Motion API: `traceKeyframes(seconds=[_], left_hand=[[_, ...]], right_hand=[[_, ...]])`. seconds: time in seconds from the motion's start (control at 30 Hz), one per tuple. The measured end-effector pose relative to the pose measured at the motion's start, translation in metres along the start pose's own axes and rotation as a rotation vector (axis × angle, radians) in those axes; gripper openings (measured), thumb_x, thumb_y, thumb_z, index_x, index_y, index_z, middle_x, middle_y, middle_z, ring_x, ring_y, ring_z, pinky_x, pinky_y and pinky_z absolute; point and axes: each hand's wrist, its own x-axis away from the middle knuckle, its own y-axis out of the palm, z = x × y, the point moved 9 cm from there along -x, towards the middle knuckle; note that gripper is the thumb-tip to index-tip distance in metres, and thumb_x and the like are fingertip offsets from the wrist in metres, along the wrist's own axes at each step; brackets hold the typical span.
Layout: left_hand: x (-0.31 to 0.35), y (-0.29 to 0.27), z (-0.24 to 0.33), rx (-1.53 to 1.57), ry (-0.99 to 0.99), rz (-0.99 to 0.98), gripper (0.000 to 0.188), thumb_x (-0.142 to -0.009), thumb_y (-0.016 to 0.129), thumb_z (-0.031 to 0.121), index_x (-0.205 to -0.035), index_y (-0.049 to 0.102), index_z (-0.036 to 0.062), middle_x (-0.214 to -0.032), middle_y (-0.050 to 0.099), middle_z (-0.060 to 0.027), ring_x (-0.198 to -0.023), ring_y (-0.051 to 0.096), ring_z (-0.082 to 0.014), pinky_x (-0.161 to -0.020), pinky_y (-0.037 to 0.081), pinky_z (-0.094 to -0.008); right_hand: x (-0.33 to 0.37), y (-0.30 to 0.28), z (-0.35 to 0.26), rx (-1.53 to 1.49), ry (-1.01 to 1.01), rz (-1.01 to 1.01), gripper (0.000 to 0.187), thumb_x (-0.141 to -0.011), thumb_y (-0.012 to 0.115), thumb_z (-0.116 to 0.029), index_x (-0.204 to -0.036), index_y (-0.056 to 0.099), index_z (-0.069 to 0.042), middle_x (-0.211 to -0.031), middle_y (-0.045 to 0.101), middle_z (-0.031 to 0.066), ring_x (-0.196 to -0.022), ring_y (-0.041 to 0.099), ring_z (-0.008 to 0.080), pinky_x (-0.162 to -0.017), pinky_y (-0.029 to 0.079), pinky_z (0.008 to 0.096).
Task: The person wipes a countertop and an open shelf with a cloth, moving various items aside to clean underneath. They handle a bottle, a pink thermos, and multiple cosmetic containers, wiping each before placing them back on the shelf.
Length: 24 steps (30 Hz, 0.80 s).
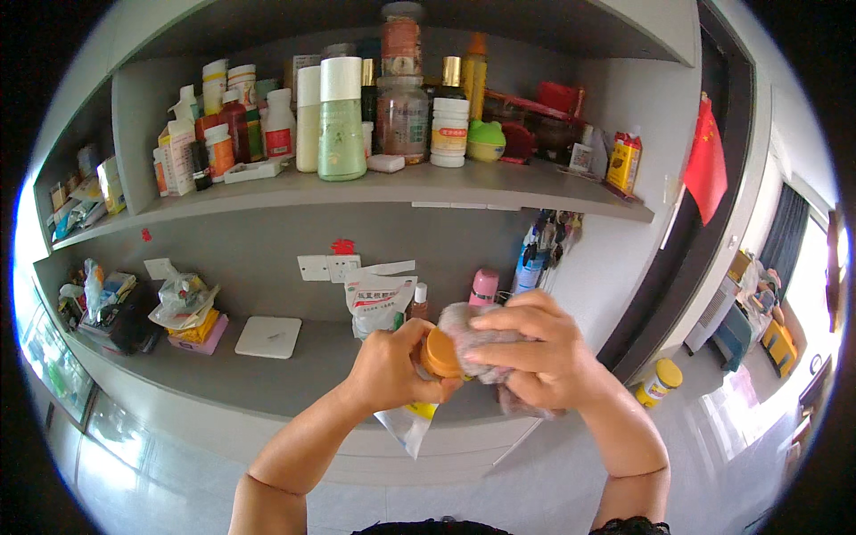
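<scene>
My left hand [389, 364] is closed around a container with a round orange lid [440, 354], held in front of the counter. My fingers hide most of its body. Below that hand hangs a white and yellow piece [410, 430]; I cannot tell whether it belongs to the container. A bunched greyish-pink cloth [477, 343] is gripped in my right hand [544, 352] and pressed against the side of the lid. Just behind my hands stand a white printed pouch [379, 301], a small brown bottle with a white cap [420, 301] and a pink flask [484, 286].
Above the counter [312, 383] runs a shelf [401, 189] crowded with bottles and jars, among them a pale green bottle [341, 125]. A white flat scale-like plate [268, 337] and bagged items [185, 301] lie at left. A yellow tub [659, 383] stands on the floor at right.
</scene>
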Motion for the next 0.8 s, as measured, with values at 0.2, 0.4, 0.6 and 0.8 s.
traceKeyframes(seconds=[0.2, 0.4, 0.6, 0.8], left_hand=[[0.003, -0.011, 0.001, 0.452, -0.015, -0.047, 0.056, -0.07, 0.082, 0.032, -0.111, 0.063, -0.0012, -0.09, 0.069, -0.0056, -0.079, 0.064, -0.0091, -0.072, 0.054, -0.0262], [-0.052, -0.053, 0.039, 0.336, -0.01, 0.076, 0.053, -0.073, 0.083, 0.036, -0.107, 0.066, -0.0013, -0.084, 0.069, -0.0041, -0.079, 0.061, -0.0058, -0.069, 0.052, -0.025], [-0.121, -0.077, 0.082, 0.13, -0.046, 0.063, 0.057, -0.077, 0.078, 0.045, -0.108, 0.068, -0.0018, -0.09, 0.068, -0.0037, -0.079, 0.059, -0.0085, -0.07, 0.048, -0.0273], [-0.199, -0.036, 0.116, 0.159, -0.189, -0.141, 0.062, -0.071, 0.081, 0.047, -0.108, 0.069, -0.0005, -0.087, 0.066, -0.0062, -0.074, 0.061, -0.0144, -0.068, 0.047, -0.029]], right_hand=[[0.004, -0.02, 0.017, 0.143, 0.094, 0.044, 0.037, -0.064, 0.062, -0.002, -0.095, 0.074, -0.015, -0.107, 0.066, 0.0089, -0.095, 0.061, 0.0311, -0.089, 0.05, 0.042], [-0.01, -0.132, 0.1, 0.483, 0.421, 0.381, 0.038, -0.072, 0.054, -0.002, -0.104, 0.073, -0.009, -0.113, 0.066, 0.0164, -0.11, 0.058, 0.0347, -0.099, 0.044, 0.0414], [-0.017, -0.111, 0.115, 0.061, 0.574, 0.043, 0.039, -0.071, 0.049, 0.003, -0.103, 0.071, -0.002, -0.104, 0.068, 0.0159, -0.099, 0.065, 0.0263, -0.091, 0.049, 0.0315], [0.038, -0.177, 0.113, 0.077, 0.569, 0.555, 0.036, -0.072, 0.05, 0.002, -0.1, 0.072, 0.001, -0.101, 0.069, 0.0144, -0.093, 0.066, 0.0228, -0.085, 0.05, 0.0297]])
